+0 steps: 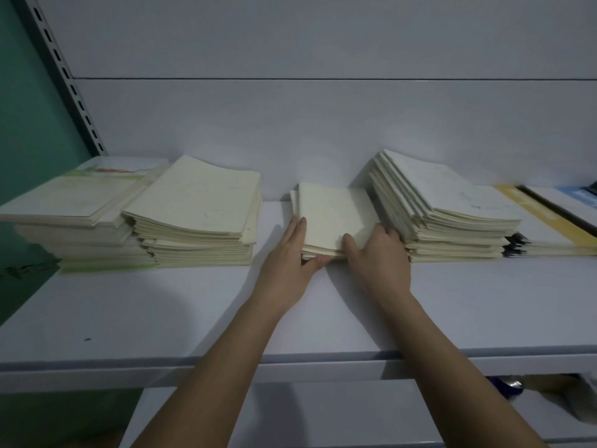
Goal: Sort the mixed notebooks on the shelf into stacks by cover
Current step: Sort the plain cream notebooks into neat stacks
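A small stack of cream-covered notebooks [332, 211] lies in the middle of the white shelf [193, 302]. My left hand [287, 263] lies along its left side with straight fingers, the thumb under its front edge. My right hand [378, 257] grips the stack's front right corner, thumb on top. To the left stand a taller cream stack [197, 202] and a stack with green-printed covers [74, 195]. A high, slanted stack of pale notebooks [445, 202] stands just right of my right hand.
Flat yellow and blue-covered books [549, 218] lie at the far right. The shelf's back panel [323, 124] rises behind the stacks, and a slotted upright [64, 72] stands at the left. A lower shelf holds dim objects [517, 389] at the right.
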